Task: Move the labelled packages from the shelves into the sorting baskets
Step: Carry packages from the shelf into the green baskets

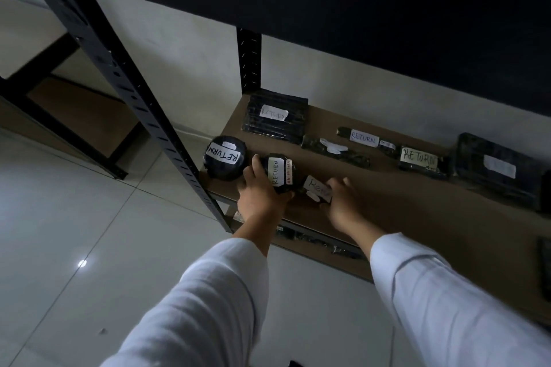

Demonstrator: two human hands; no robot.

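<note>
Gripping a round black RETURN-labelled package (278,174) at the brown shelf's (417,211) front edge, the left hand (259,197) wraps it, while the right hand (343,202), fingers loosely spread, touches a blurred labelled package (317,188) just beside.

A brown shelf board (402,211) carried all the packages. At its left front corner, just behind the slotted upright post (143,98), lay a round package (225,158). Just right of it a smaller wrapped package (278,171) sat in the left hand (259,197). To the right of that one, a third labelled package (317,189) lay under the fingers of the right hand (346,202). Behind them, near the wall, a flat package (275,116) lay at the left end. Right of it followed a thin package (334,149), a long narrow package (365,138), a small block package (422,159) and a large flat package (498,168). A lower shelf (313,243) was under the board.
</note>
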